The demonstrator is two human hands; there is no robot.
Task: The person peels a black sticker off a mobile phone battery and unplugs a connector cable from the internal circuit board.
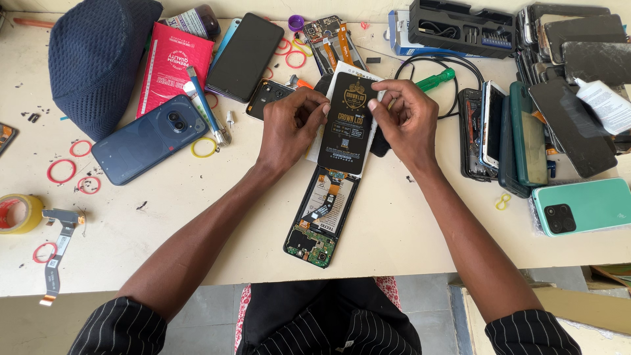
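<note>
- While both bare hands meet over the middle of a cream worktable (197,217), they hold a black replacement phone screen (347,125), a flat panel with gold print, tilted slightly above the table.
- The left hand (290,125) pinches the panel's left edge between thumb and fingertips.
- The right hand (406,118) grips the panel's far right corner, thumb and forefinger closed on it.
- Just near of the panel, partly under its near end, lies an opened phone body (322,220), back off, showing a green circuit board, a battery and an orange ribbon cable.
- To the left of the hands lies a dark blue phone (150,138), face down, with two camera lenses.
- Far left sits a dark blue knitted cap (98,56); beside it is a flat red packet (172,62).
- A black phone (245,56) lies face up at the far side, left of centre.
- Red and yellow rubber bands (62,171) are scattered over the left part of the table.
- A roll of yellow tape (18,213) sits at the left edge, with a loose flex cable (58,253) just beside it.
- A green-handled screwdriver (435,80) lies far of the right hand, near a black coiled cable (434,62).
- A black tool case (463,26) stands at the far right.
- On the right, a row of phones and screens (506,131) leans together, and a mint green phone (582,205) lies face down near the right edge.
</note>
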